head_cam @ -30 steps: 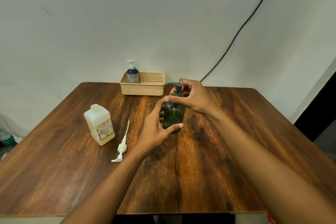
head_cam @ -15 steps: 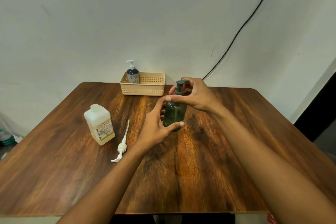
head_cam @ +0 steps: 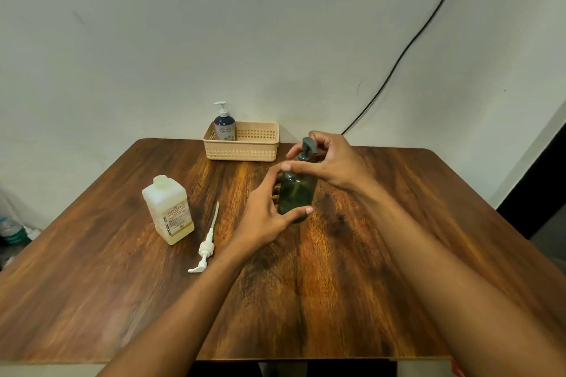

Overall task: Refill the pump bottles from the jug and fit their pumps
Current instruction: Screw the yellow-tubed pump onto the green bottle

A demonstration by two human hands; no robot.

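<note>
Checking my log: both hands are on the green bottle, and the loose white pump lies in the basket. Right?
Not quite. The head view shows the loose white pump lying on the table beside the jug, not in the basket. The left hand and right hand are indeed on the green bottle.

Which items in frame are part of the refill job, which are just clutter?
Job: green bottle, held by left hand; dark pump, gripped by right hand; jug; loose white pump; blue bottle.
Lying about: basket; wall cable.
</note>
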